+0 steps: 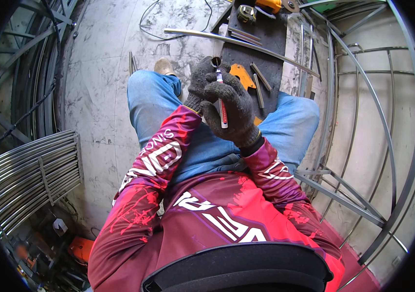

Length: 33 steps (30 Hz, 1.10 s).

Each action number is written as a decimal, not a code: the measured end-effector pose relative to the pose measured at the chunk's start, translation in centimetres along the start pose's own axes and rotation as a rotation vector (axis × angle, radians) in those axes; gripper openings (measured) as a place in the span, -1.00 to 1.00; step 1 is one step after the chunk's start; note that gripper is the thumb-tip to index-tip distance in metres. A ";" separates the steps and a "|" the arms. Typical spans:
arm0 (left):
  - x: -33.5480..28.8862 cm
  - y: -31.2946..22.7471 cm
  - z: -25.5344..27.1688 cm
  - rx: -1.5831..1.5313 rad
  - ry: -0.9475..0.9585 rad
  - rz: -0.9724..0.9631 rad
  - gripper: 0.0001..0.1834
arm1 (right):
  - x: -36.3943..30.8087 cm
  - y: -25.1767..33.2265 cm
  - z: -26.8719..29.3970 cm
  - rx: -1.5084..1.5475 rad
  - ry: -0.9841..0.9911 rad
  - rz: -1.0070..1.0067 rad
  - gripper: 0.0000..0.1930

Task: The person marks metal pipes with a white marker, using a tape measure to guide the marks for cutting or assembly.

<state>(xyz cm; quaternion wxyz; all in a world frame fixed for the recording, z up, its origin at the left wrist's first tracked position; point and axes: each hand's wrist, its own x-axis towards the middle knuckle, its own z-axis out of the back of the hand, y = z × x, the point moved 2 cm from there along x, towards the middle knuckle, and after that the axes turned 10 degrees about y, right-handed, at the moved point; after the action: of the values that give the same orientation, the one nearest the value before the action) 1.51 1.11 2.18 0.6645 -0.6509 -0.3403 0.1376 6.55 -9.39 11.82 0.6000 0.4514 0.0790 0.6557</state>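
Clearly, the right hand [231, 100], in a dark grey glove, has its grip closed around a white and red marker [223, 109]. The marker lies between the thumb and the fingers, its tip pointing to 12 o'clock and its tail coming out of the grip at 6 o'clock. Just beyond the tip, also at 12 o'clock, is the open end of a round metal piece [216, 62], which the gloved left hand [199, 82] grasps with bent fingers. Whether the tip touches the rim, I cannot tell. From the marker, an orange plate [244, 77] lies near, at 2 o'clock, on the black table [271, 31], with two short metal bars [261, 76] just beside it. Farther, toward 1 o'clock, is a tape measure [246, 14].
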 end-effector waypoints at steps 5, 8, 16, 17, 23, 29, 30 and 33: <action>-0.3 8.5 -0.9 -0.590 -0.167 0.547 -0.88 | 0.5 0.2 -0.2 0.034 0.001 0.024 -0.59; 0.2 4.6 1.0 0.404 0.179 -0.023 -0.88 | 0.4 0.0 0.0 0.038 -0.024 0.004 -0.59; -0.1 4.0 0.7 0.159 0.028 0.038 -0.84 | 0.4 0.5 -0.2 0.162 -0.026 -0.052 -0.63; 0.0 3.7 0.5 0.142 0.020 0.053 -0.84 | 0.4 0.4 -0.1 0.161 -0.027 -0.052 -0.63; 0.7 0.8 0.3 0.399 0.027 0.083 -0.85 | -1.4 -1.7 1.5 0.034 -0.316 -0.164 -0.75; 0.8 0.4 0.3 0.426 0.000 0.058 -0.83 | -2.9 -2.3 1.3 0.153 -0.338 -0.196 -0.76; 0.8 0.3 0.3 0.427 0.002 0.059 -0.83 | -2.8 -2.2 1.2 0.177 -0.344 -0.194 -0.76; 0.8 0.3 0.4 0.434 0.002 0.068 -0.83 | -1.6 -0.7 1.7 0.016 -0.277 -0.103 -0.76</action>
<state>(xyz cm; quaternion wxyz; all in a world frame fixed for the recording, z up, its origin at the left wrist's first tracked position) 1.93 1.93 2.13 0.7844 -0.5037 -0.2798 0.2295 8.03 -11.33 11.52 0.6343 0.5377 0.0238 0.5550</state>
